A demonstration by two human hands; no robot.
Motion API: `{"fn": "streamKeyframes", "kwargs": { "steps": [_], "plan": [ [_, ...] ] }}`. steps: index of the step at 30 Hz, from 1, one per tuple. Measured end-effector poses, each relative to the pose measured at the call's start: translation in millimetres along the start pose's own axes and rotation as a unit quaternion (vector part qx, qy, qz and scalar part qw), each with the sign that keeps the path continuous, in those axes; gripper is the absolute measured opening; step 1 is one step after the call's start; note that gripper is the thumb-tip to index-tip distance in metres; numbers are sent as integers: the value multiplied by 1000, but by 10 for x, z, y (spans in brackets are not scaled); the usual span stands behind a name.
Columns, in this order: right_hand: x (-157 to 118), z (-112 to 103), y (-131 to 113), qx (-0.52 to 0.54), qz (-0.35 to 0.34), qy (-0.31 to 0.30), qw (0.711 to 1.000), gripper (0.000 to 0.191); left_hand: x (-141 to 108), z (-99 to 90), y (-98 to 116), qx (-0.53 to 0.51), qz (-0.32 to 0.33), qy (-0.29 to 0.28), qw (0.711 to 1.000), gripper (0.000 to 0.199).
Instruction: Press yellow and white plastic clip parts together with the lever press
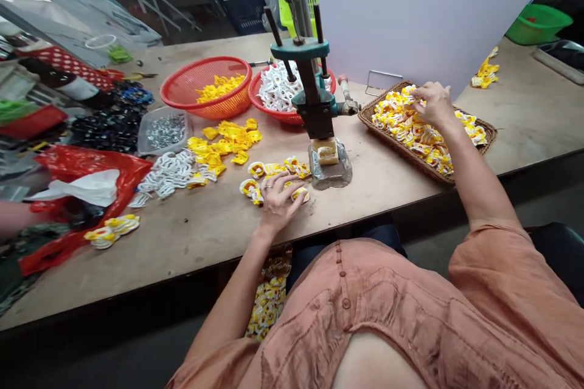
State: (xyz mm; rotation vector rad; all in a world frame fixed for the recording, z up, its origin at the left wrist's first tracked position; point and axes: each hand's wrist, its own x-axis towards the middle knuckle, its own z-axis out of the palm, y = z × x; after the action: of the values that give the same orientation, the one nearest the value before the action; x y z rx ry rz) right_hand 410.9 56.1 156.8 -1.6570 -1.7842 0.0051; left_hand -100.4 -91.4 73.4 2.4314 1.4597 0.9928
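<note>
My left hand (279, 197) lies with its fingers spread over a small group of yellow-and-white pieces (272, 168) on the table, left of the press base. Over the wicker basket (401, 155), my right hand (434, 103) has its fingertips pressed together at the heaped yellow-and-white pieces (422, 140); what is between them is too small to make out. Between my hands stands a green hand press (314, 100), its head down close to a cream block (327, 152) on a metal base.
Red baskets hold yellow parts (221, 87) and white parts (276, 88). Yellow pieces (228, 141), white pieces (168, 173) and a clear tub of metal bits (165, 132) lie left. A person's arm (16, 219) reaches in beside a red bag (86, 173). A pale board (401, 18) stands behind.
</note>
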Motion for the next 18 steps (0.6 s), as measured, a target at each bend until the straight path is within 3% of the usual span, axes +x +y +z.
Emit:
{"fn": "streamKeyframes", "kwargs": {
  "steps": [3, 5, 9, 11, 12, 14, 16, 18],
  "plan": [
    [-206, -64, -220, 163, -1, 56, 985, 30, 215, 28, 301, -141, -36, 53, 988, 18],
    [-452, 26, -510, 312, 5, 52, 949, 39, 370, 119, 567, -263, -65, 62, 961, 20],
    [-1100, 458, -1160, 522, 44, -26, 852, 46, 612, 399, 966, -475, -120, 30, 871, 36],
    [-1410, 693, -1399, 553, 60, -47, 830, 43, 640, 541, 1034, -532, -142, 1, 835, 52],
    [-1543, 793, -1485, 545, 58, -42, 836, 41, 625, 603, 1038, -553, -156, -16, 818, 60],
    [-1749, 939, -1592, 477, 22, -15, 879, 36, 548, 694, 1004, -573, -187, -40, 797, 71],
    [-1859, 1017, -1636, 374, -50, -10, 926, 34, 449, 735, 924, -540, -205, -25, 816, 73],
    [-1876, 1065, -1648, 310, -113, -26, 944, 39, 377, 733, 811, -471, -203, 8, 858, 69]
  ]
}}
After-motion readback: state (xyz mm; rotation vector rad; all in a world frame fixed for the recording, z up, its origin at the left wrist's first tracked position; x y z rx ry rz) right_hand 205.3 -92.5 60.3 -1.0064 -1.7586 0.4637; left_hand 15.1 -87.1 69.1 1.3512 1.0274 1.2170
